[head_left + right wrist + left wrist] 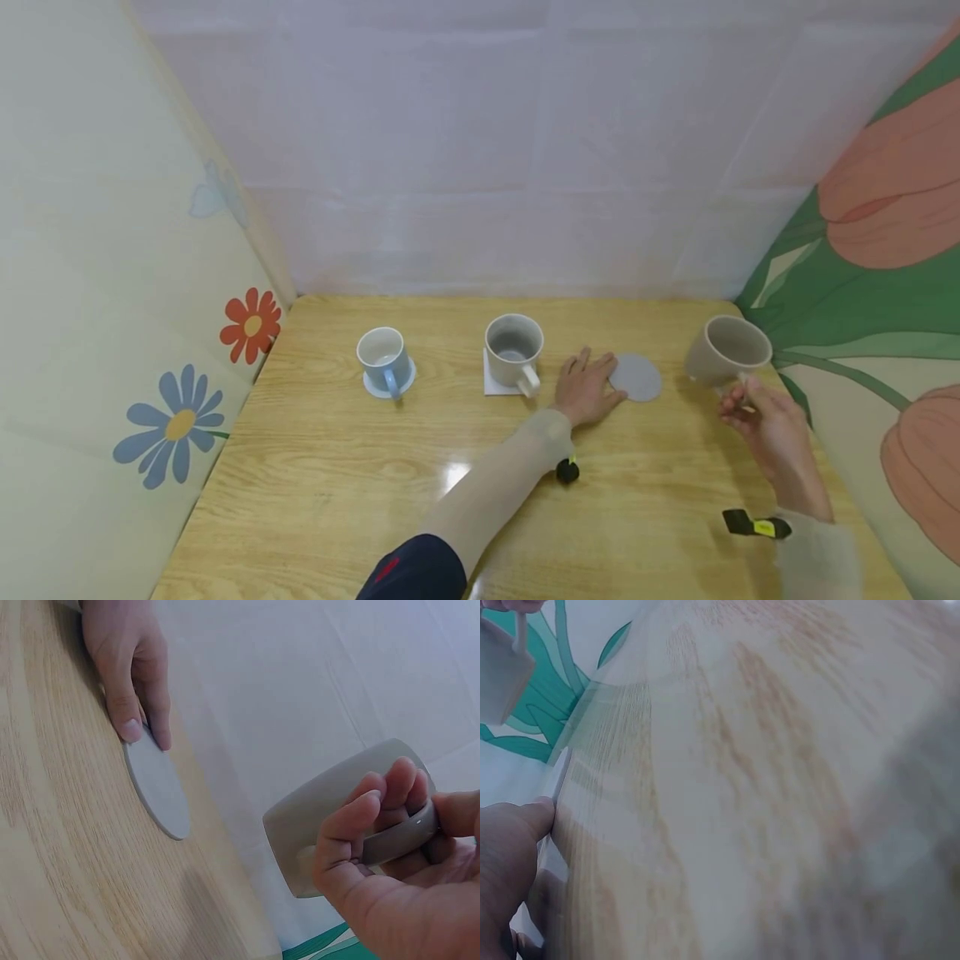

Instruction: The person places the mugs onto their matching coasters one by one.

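Observation:
My right hand (pixel 772 429) grips a large grey-beige mug (pixel 723 350) by its handle, held up over the right side of the table. In the right wrist view, the fingers pass through the handle (pixel 401 836) and the mug is tilted. With thumb and fingers at its left edge, my left hand (pixel 587 390) pinches a round grey coaster (pixel 636 377); the right wrist view shows this coaster lying flat on the wood, and the left wrist view shows the thumb (pixel 538 817) against its edge.
Left of my left hand, a grey mug with a white handle (pixel 513 340) stands on a square white coaster (pixel 495 387). Farther left, a small blue-and-white mug (pixel 384 360) sits on a round pale coaster (pixel 408 379). White cloth (pixel 480 167) hangs behind the wooden table (pixel 337 492).

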The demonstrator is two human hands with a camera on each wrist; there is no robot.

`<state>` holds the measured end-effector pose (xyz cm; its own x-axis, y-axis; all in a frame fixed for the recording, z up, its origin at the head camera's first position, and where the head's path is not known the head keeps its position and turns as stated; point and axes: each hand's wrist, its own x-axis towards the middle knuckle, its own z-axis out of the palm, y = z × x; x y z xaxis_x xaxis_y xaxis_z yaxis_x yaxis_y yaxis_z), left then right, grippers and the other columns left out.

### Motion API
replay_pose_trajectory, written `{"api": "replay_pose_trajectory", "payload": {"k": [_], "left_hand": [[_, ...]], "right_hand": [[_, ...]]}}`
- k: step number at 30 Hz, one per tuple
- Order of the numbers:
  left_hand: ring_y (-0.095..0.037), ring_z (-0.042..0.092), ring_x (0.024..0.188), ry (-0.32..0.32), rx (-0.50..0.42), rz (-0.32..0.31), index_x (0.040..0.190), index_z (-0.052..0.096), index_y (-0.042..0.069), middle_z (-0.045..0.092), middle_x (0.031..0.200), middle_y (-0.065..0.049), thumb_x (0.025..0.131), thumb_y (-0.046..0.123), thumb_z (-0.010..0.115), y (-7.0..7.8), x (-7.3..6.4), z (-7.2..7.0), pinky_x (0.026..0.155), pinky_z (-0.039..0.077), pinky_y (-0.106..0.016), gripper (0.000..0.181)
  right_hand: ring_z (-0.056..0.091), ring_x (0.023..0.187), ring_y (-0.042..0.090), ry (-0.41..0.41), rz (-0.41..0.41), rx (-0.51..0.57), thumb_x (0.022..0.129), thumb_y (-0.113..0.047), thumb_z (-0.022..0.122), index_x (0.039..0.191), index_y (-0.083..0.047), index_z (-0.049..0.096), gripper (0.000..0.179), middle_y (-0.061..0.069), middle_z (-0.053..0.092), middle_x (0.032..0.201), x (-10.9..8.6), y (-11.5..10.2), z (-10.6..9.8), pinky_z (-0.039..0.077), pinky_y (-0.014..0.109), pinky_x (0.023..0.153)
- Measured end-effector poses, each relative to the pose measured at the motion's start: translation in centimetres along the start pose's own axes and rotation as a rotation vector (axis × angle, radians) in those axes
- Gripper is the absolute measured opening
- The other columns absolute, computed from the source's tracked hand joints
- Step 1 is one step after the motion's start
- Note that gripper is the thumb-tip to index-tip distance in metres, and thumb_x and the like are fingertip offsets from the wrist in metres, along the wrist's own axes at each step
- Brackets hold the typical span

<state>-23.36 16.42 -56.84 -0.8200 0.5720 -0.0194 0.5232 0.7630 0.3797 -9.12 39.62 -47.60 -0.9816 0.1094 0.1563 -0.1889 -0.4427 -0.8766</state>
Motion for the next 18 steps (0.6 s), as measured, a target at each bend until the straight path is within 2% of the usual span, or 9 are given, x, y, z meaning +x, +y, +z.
{"api": "replay_pose_trajectory", "payload": {"k": [11,18], "left_hand": [[-0.023,0.018,0.167,0.014,0.009,0.003,0.167,0.035,0.034,0.029,0.174,0.017,0.106,0.064,0.053,-0.24,0.22,0.59,0.136,0.015,-0.043,0.07],[-0.023,0.017,0.167,0.01,0.014,0.002,0.167,0.035,0.034,0.029,0.174,0.017,0.106,0.064,0.052,-0.22,0.12,0.45,0.136,0.015,-0.042,0.07]], "right_hand": [[0.072,0.082,0.019,-0.013,0.011,0.005,0.116,-0.009,0.039,0.092,0.005,0.067,0.04,0.011,0.07,0.088,0.08,0.2,0.21,0.064,0.028,0.075],[0.072,0.082,0.018,-0.015,0.016,-0.002,0.116,-0.009,0.039,0.093,0.005,0.067,0.039,0.01,0.07,0.089,0.12,0.21,0.34,0.064,0.028,0.075]]}}
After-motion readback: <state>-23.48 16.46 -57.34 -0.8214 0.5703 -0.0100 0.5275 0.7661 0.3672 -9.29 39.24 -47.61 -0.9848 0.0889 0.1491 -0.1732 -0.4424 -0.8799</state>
